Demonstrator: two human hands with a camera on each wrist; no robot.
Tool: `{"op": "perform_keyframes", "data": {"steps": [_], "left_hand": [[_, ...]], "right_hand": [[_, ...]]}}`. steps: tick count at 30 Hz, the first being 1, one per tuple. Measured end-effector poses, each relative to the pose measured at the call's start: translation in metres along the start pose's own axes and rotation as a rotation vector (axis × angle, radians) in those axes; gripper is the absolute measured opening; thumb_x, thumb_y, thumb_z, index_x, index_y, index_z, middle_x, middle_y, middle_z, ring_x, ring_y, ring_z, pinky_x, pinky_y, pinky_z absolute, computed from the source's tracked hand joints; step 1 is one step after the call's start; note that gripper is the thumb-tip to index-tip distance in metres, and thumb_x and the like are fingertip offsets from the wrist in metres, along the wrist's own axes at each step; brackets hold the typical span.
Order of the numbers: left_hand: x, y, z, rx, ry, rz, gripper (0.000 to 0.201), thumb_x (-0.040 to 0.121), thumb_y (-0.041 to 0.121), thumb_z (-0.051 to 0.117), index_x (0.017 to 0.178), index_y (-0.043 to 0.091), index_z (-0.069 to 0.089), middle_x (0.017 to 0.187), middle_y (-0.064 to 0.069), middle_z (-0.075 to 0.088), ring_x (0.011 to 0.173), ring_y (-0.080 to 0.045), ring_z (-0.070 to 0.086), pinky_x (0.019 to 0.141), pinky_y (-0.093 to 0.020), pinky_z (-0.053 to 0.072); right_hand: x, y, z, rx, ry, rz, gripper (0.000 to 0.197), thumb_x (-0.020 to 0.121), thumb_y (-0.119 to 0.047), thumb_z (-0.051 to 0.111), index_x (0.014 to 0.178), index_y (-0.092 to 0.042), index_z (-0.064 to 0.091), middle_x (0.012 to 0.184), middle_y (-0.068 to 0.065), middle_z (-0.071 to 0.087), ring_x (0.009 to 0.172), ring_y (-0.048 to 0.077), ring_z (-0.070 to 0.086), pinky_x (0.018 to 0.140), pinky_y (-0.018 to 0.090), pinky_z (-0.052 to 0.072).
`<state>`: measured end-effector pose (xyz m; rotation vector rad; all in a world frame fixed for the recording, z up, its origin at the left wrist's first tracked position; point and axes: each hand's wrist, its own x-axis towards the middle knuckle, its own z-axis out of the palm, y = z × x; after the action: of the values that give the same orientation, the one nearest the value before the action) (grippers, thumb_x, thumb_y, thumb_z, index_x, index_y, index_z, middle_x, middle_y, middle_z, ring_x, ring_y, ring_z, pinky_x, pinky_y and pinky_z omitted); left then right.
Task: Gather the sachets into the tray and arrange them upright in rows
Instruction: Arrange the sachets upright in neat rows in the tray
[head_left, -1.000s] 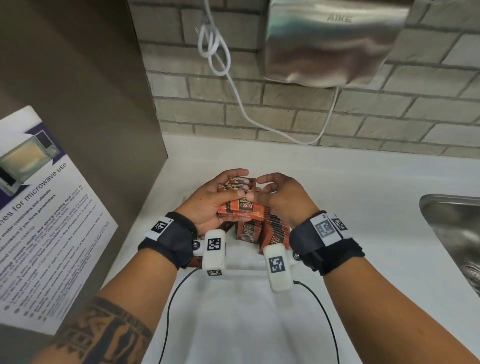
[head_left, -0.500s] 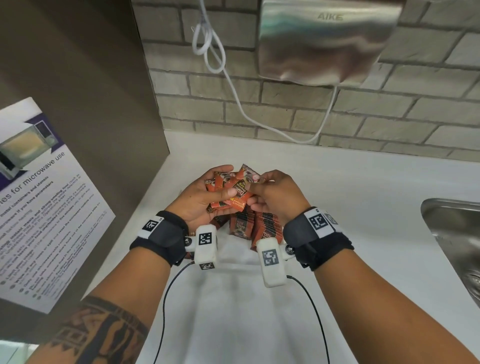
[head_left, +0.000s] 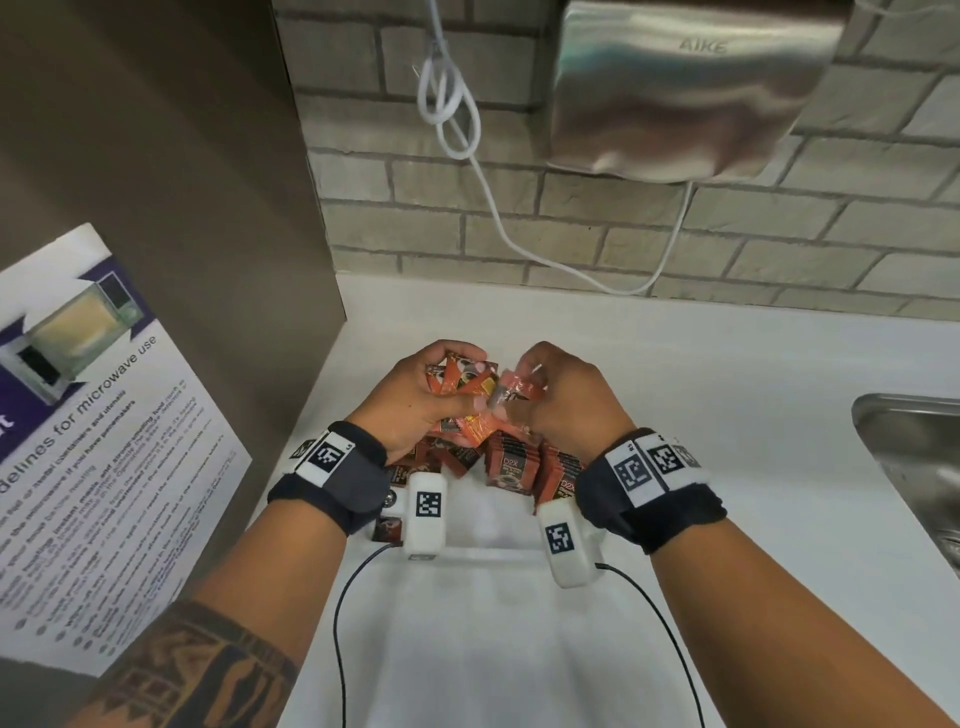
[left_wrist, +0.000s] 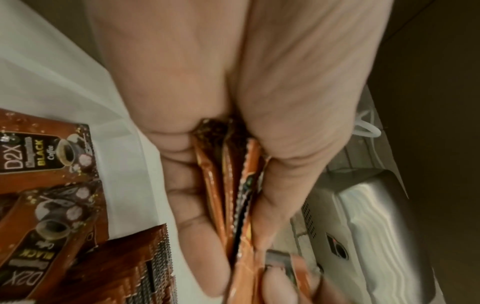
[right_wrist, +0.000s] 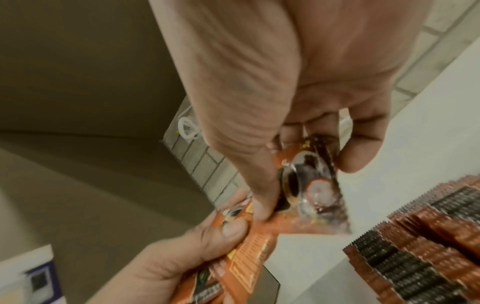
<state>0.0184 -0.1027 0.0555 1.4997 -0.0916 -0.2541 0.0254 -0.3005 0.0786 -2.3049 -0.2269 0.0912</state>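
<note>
My left hand (head_left: 415, 395) grips a bunch of orange coffee sachets (head_left: 457, 376), seen edge-on between palm and fingers in the left wrist view (left_wrist: 233, 205). My right hand (head_left: 561, 395) pinches one orange sachet (head_left: 519, 389) by thumb and fingers (right_wrist: 306, 185), right beside the bunch. Below both hands, rows of upright sachets (head_left: 519, 467) stand in the white tray (head_left: 493, 551); their serrated tops show in the right wrist view (right_wrist: 428, 246). Loose sachets (left_wrist: 44, 205) lie flat near the tray's left side.
A brown cabinet side (head_left: 182, 208) with a microwave notice (head_left: 93, 441) stands on the left. A steel sink (head_left: 914, 467) is at the right. On the brick wall hang a hand dryer (head_left: 691, 88) and its white cable (head_left: 467, 130).
Both hands lifted slightly with the sachets. The right hand has drawn one sachet away from the bunch in the left hand and turned it; the view tilted.
</note>
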Motion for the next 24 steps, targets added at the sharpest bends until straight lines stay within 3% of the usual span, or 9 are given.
{"op": "perform_keyframes", "data": {"steps": [3,5,6,8,11,15,19,22,24], "left_hand": [[0.0,0.001,-0.009,-0.096,0.064,-0.032,0.048,0.082,-0.005,0.077,0.122,0.018,0.063,0.121,-0.013,0.07,0.093,-0.031,0.075,0.061,-0.04,0.063],[-0.001,0.001,-0.012,-0.144,0.097,-0.038,0.046,0.082,-0.004,0.077,0.119,0.019,0.063,0.112,-0.009,0.073,0.09,-0.031,0.075,0.062,-0.039,0.064],[-0.001,0.001,-0.012,-0.159,0.103,-0.04,0.045,0.082,-0.003,0.077,0.118,0.02,0.063,0.109,-0.006,0.074,0.09,-0.031,0.075,0.061,-0.038,0.063],[-0.001,0.0,-0.009,-0.169,0.096,-0.038,0.044,0.082,-0.002,0.078,0.117,0.02,0.063,0.105,-0.003,0.075,0.089,-0.03,0.075,0.06,-0.036,0.063],[-0.001,-0.001,-0.003,-0.159,0.075,-0.048,0.042,0.082,0.004,0.079,0.118,0.02,0.063,0.104,-0.003,0.075,0.087,-0.027,0.074,0.059,-0.035,0.061],[-0.003,0.0,-0.002,-0.219,0.087,-0.129,0.036,0.087,0.017,0.074,0.121,0.019,0.062,0.107,-0.005,0.073,0.086,-0.022,0.075,0.059,-0.034,0.061],[-0.005,0.001,-0.005,-0.338,0.108,-0.2,0.027,0.095,0.022,0.067,0.121,0.018,0.061,0.11,-0.011,0.076,0.088,-0.024,0.077,0.061,-0.032,0.062],[-0.005,0.005,-0.003,-0.406,0.117,-0.198,0.025,0.096,0.02,0.066,0.12,0.017,0.063,0.11,-0.011,0.075,0.086,-0.025,0.076,0.061,-0.031,0.062],[-0.003,0.006,-0.002,-0.383,0.128,-0.17,0.032,0.094,0.012,0.068,0.125,0.013,0.063,0.109,-0.008,0.071,0.083,-0.025,0.075,0.059,-0.031,0.061]], "right_hand": [[0.002,0.004,-0.001,0.128,0.0,0.133,0.022,0.086,-0.02,0.071,0.088,-0.007,0.054,0.092,0.006,0.073,0.08,0.022,0.072,0.073,0.043,0.059],[0.0,0.0,0.002,0.423,-0.032,0.222,0.009,0.091,-0.001,0.055,0.091,-0.006,0.047,0.096,0.014,0.073,0.084,0.026,0.075,0.073,0.043,0.059],[-0.003,-0.004,0.003,0.551,-0.039,0.258,0.013,0.093,0.003,0.049,0.097,-0.008,0.045,0.096,0.016,0.072,0.085,0.026,0.075,0.071,0.039,0.06],[-0.006,-0.01,0.009,0.638,-0.047,0.263,0.018,0.097,-0.003,0.055,0.111,-0.01,0.044,0.09,0.013,0.068,0.077,0.022,0.072,0.064,0.03,0.059],[-0.006,-0.011,0.017,0.577,-0.076,0.214,0.037,0.089,-0.021,0.076,0.118,-0.013,0.055,0.081,0.007,0.066,0.069,0.014,0.067,0.063,0.027,0.059],[-0.002,-0.007,0.013,0.586,-0.008,0.213,0.028,0.086,-0.008,0.076,0.111,-0.011,0.062,0.076,0.007,0.066,0.062,0.014,0.061,0.06,0.027,0.055],[-0.002,-0.006,0.009,0.446,0.188,-0.043,0.017,0.082,-0.006,0.078,0.088,-0.019,0.068,0.08,-0.004,0.069,0.069,0.009,0.062,0.068,0.022,0.052],[-0.007,-0.005,0.015,0.23,0.219,-0.228,0.023,0.077,-0.001,0.078,0.082,-0.022,0.07,0.09,-0.004,0.063,0.072,0.003,0.056,0.071,0.014,0.046],[-0.011,-0.001,0.022,0.172,0.2,-0.266,0.031,0.072,0.005,0.078,0.08,-0.025,0.072,0.092,-0.007,0.058,0.073,0.004,0.054,0.071,0.016,0.047]]}}
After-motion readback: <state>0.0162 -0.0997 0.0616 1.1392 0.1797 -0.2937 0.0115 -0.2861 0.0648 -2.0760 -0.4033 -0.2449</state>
